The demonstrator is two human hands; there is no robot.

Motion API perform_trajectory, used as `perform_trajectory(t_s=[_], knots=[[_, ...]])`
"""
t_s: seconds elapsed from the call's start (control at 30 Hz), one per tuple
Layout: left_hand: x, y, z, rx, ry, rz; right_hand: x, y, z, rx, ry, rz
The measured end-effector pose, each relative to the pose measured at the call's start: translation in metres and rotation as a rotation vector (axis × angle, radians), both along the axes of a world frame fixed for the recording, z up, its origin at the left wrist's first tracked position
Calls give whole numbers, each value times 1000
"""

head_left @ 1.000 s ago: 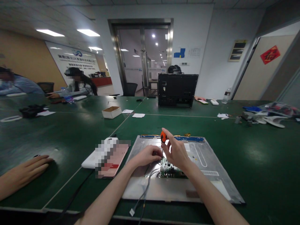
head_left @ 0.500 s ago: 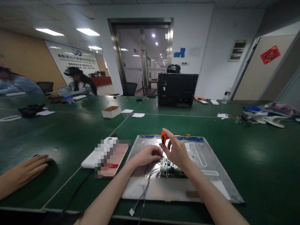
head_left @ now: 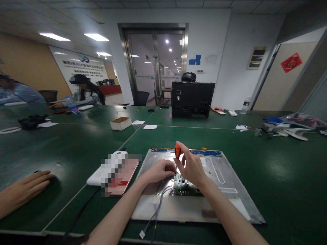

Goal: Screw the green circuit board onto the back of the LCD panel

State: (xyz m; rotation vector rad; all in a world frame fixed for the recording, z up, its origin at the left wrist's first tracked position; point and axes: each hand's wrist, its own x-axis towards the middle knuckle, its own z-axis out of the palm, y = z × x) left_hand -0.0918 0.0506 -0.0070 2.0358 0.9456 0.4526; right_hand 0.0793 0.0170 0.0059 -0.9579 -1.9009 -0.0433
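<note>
A flat silver metal panel lies on the green table in front of me, a small green circuit board set in its middle. My right hand is closed on an orange-handled screwdriver, held upright with its tip down at the board's left edge. My left hand rests on the panel just left of the tip, its fingers curled by the shaft. Whether they pinch something there is hidden. A grey cable runs from the board toward me.
A white device and a pink phone lie left of the panel. Another person's hand rests flat at the far left. A small cardboard box, a black monitor back and scattered parts at the right sit farther off. Other people sit at the far left.
My view has shifted slightly, so everything sits a little lower and to the left. Both hands stay at the board with the screwdriver upright.
</note>
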Motion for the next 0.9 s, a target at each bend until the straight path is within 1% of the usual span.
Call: perform_trajectory(t_s=[0.2, 0.4, 0.47, 0.6, 0.73, 0.9], knots=[[0, 1, -1, -8, 14, -2, 0, 0, 0, 43, -14, -15], [0, 1, -1, 32, 7, -12, 1, -3, 3, -16, -3, 13], [0, 1, -2, 41, 6, -16, 0, -5, 5, -22, -7, 28], [0, 1, -5, 60, 15, -14, 0, -7, 7, -14, -13, 13], [0, 1, -6, 85, 16, -3, -1, -5, 5, 8, -22, -2], [1, 0, 0, 84, 38, -1, 0, -1, 1, 26, -24, -25]])
